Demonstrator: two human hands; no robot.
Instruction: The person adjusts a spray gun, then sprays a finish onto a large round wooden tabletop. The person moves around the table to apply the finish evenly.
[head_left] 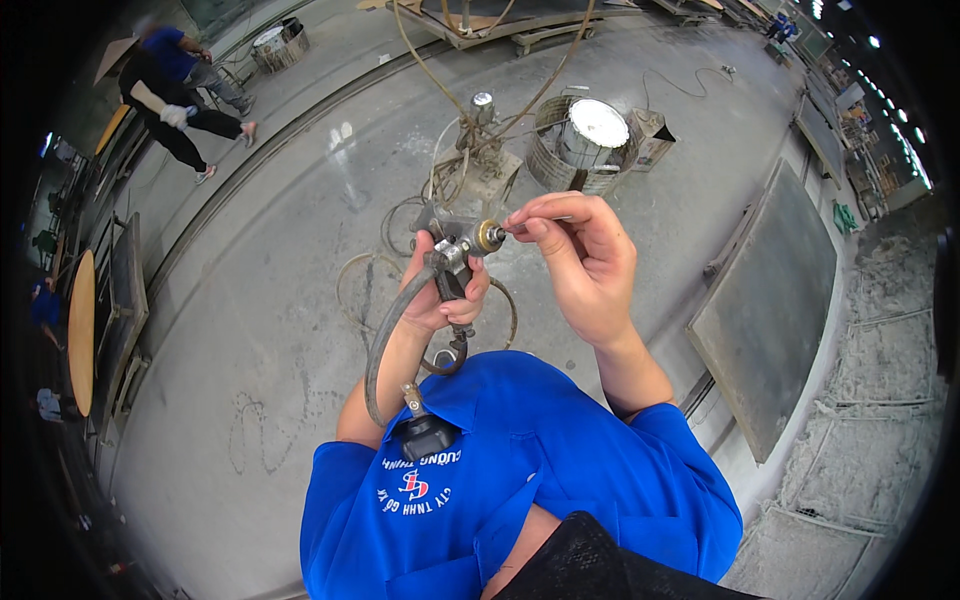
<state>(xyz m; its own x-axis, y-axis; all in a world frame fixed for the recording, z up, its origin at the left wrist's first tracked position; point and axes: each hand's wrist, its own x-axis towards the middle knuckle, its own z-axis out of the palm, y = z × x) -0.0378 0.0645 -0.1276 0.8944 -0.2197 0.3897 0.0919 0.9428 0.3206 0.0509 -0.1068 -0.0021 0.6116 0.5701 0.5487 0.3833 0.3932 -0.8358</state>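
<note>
Grey metal spray gun (453, 257) gripped in left hand (424, 296); at its brass-ringed nozzle (489, 236), thin grey pin-like piece (562, 218) pinched by right hand (592, 258); nozzle work judged under way, completion not shown

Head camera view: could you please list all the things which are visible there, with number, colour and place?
spray gun: one, dark and silver, in left hand
thin piece: one, greyish, in right fingers
gun hose: one, grey, left of gun
cup-like part: one, black, before shirt
pump-like machine: one, grey, floor beyond gun
tub: one, greyish, right of machine
can: one, white-topped, inside tub
box: one, brownish, beside tub
large panel: one, dark grey, right
oval board: one, tan, far left
co-workers: several, blue or black clothes, mostly left
floor: one, grey, throughout
distant items: too small to count
shirt: one, blue, bottom
left hand: one, bare, centre
right hand: one, bare, right of gun
</note>
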